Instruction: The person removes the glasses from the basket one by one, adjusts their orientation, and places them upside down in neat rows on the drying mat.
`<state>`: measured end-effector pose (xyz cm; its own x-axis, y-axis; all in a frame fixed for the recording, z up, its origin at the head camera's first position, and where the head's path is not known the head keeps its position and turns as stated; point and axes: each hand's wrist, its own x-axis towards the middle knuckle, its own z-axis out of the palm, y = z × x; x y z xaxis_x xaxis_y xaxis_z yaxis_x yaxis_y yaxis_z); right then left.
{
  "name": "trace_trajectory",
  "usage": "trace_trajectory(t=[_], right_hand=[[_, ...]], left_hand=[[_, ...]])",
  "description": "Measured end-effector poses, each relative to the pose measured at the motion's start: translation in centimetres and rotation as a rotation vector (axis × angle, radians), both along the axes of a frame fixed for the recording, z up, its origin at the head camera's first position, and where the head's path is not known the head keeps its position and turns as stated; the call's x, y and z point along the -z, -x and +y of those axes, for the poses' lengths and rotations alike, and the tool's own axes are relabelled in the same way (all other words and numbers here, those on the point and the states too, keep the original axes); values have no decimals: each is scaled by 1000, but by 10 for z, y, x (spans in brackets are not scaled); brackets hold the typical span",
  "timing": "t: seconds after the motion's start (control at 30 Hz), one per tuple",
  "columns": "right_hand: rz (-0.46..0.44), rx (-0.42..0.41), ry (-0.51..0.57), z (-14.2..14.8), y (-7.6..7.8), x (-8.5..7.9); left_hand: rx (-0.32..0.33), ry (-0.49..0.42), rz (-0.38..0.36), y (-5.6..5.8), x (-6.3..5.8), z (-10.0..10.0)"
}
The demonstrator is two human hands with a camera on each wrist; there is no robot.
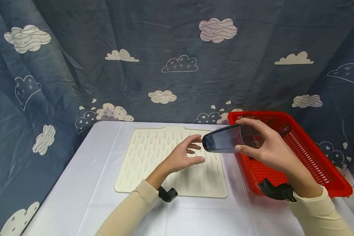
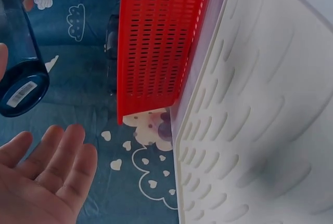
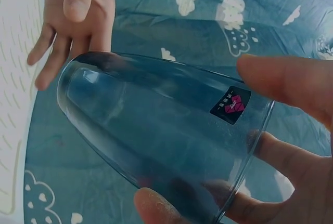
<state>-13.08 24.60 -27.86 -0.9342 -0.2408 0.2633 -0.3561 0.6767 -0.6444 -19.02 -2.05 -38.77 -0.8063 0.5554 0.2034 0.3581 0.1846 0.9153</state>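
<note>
A blue-tinted drinking glass point(image 1: 224, 139) lies sideways in the air, its base toward the left. My right hand point(image 1: 266, 144) grips it near the rim, thumb on one side and fingers on the other. In the right wrist view a small dark label with a pink mark shows on the glass point(image 3: 156, 125) near the rim. My left hand point(image 1: 183, 154) is held close to the base with fingers spread and relaxed, nothing in it. A pale sticker marks the base of the glass point(image 2: 36, 91) in the left wrist view, above the left fingertips.
A cream draining mat point(image 1: 147, 170) with raised ridges lies on the white-covered table point(image 1: 85, 196) below the left hand. To the right stands a red perforated basket point(image 1: 309, 147) with dark glasses point(image 1: 278, 126) at its far end. A cloud-patterned curtain point(image 1: 165, 39) hangs behind.
</note>
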Motion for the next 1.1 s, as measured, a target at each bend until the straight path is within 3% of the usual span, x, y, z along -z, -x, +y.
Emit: trace_trajectory(t=[0.4,0.73,1.1], right_hand=[[-23,-89,65,-10,-6,7],[-39,-189,95,-3,-4,13],[-104,-166,65,-1,-2,17]], left_hand=[[105,-157,-187,-4,-1,7],[72,-142,-136,-10,-1,8],[26,-95,-79,-11,2,6]])
